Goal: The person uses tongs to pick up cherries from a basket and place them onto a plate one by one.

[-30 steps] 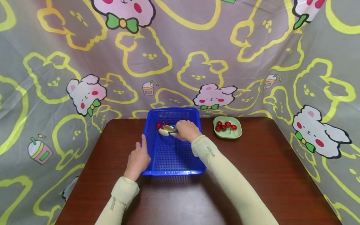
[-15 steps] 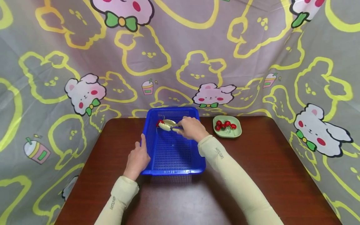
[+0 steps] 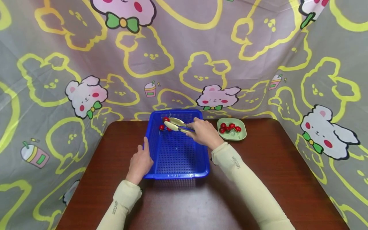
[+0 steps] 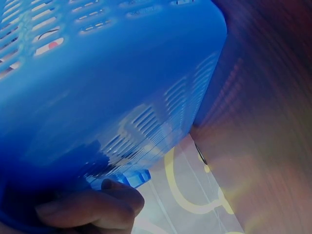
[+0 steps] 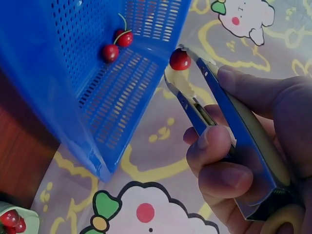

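My right hand (image 3: 205, 132) holds metal tongs (image 5: 248, 141) with cream tips over the blue basket (image 3: 178, 175). A red cherry (image 5: 180, 59) sits between the tong tips in the right wrist view. Two more cherries (image 5: 110, 53) with green stems lie in the far left corner of the basket, close to the tongs in the head view. My left hand (image 3: 140, 164) grips the basket's left rim. In the left wrist view, curled fingers (image 4: 97, 209) show at that rim; the rest of the hand is hidden.
A pale green dish (image 3: 238, 136) with several cherries stands right of the basket. The brown table (image 3: 276, 172) reaches back to a patterned cloth (image 3: 178, 73) that hangs behind and at both sides.
My right hand has drawn back to the right and lifted the tongs, with a cherry between their tips. My left hand stays on the rim.
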Tool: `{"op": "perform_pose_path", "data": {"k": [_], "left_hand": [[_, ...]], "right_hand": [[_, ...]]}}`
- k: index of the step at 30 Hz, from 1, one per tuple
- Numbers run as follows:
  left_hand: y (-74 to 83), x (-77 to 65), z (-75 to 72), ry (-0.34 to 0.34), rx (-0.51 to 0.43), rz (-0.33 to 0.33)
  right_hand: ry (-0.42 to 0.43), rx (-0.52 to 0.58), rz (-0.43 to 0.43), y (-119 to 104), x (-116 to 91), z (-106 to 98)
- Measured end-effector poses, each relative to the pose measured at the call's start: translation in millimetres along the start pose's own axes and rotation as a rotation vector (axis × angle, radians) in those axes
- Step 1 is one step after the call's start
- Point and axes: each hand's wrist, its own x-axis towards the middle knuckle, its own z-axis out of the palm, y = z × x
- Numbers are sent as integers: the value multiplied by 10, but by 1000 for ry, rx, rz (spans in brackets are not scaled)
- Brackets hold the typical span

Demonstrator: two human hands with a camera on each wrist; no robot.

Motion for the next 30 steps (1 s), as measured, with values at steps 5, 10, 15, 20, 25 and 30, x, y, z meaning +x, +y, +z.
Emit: {"op": "perform_pose_path", "data": {"k": [5,10,15,20,25,30], "left_hand": [[-8,-2,2,7,-1,5],[-17,-13,4,-8,-8,-2],[-27,-16,12,-19,-7,-9],[-37,-9,18,-5,2,0],[-37,-5,11,-7,-3,8],[-18,-2,-12,-9,-7,6]], "right_hand": [[25,18,3,44,-93,-25],[56,16,-4,95,-173,-37],[86,25,-12,145,-269,-63],[108,35,0,200,-362,-99],[133,47,6,270,-475,-144],[162,58,20,344,-597,-217]]}}
